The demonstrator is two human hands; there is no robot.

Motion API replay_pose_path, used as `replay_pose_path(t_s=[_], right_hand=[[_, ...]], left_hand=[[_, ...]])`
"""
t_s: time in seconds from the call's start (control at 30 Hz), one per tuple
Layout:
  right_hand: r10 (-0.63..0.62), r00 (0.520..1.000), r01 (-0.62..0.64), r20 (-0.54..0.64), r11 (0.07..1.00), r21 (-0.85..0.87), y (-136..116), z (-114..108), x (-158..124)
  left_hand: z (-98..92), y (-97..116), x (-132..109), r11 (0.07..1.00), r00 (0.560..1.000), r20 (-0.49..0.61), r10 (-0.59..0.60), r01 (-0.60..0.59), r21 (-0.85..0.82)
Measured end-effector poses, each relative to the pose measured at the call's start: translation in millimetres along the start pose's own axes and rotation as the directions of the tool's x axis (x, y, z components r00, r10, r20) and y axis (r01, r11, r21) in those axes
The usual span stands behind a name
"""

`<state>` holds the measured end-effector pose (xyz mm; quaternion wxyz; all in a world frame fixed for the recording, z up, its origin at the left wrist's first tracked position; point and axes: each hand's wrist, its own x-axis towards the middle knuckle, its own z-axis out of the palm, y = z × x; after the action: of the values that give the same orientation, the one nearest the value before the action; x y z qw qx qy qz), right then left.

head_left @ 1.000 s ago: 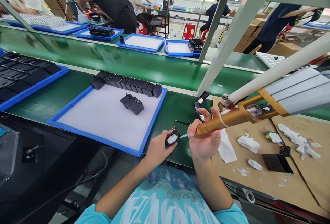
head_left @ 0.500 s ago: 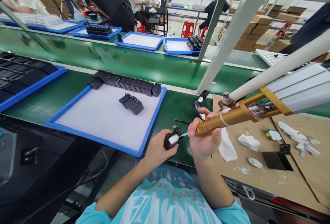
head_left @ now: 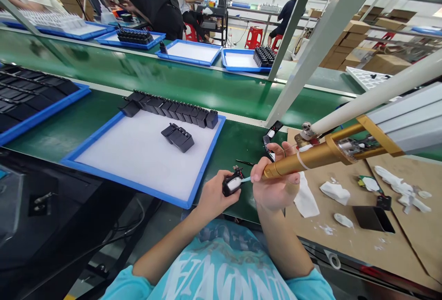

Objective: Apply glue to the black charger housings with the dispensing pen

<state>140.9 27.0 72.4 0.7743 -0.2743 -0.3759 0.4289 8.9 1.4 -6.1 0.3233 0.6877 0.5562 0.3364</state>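
Observation:
My left hand (head_left: 217, 195) is closed around a small black plastic housing (head_left: 228, 188). White paste (head_left: 235, 183) fills its open face, and small metal parts stick up at its far end. My right hand (head_left: 272, 182) grips the gold barrel of a dispensing gun (head_left: 293, 164), some fingers raised around it. The gun's pale blue nozzle (head_left: 245, 180) points left, its tip at the white paste. Behind my hands, a thin black tool (head_left: 244, 162) lies on the green bench, close to more black housings (head_left: 272, 130) with white filling.
A blue-rimmed tray (head_left: 188, 202) on my left bears a row of black housings (head_left: 172, 109) and a pair nearer its middle. Brown cardboard (head_left: 311, 231) on the right carries white scraps (head_left: 334, 193) and a black box (head_left: 373, 218). A slanted metal post (head_left: 304, 56) rises behind the bench.
The nozzle tip now sits farther over the housing, at the white paste. My left hand and the housing have shifted slightly right and up in view; the camera view has moved a little.

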Motion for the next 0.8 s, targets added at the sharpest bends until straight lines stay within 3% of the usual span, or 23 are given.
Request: replay_pose_path(t_s=[0.3,0.57,0.8], right_hand=[[0.015,0.999,-0.015,0.047,1.000,-0.008,3.1,8.3,-3.6],[0.013,0.998,-0.013,0.056,1.000,0.009,3.0,3.3,-4.9],[0.006,1.000,-0.007,0.012,0.998,0.058,0.8,1.1,-2.0]], left_hand=[[7.4,13.6,7.5,0.990,0.995,-0.012,0.104,-0.105,-0.094],[9.8,10.4,6.1,0.988,0.992,-0.027,0.122,-0.124,-0.095],[-1.3,3.2,9.1,0.996,0.993,0.112,0.037,-0.045,0.077]])
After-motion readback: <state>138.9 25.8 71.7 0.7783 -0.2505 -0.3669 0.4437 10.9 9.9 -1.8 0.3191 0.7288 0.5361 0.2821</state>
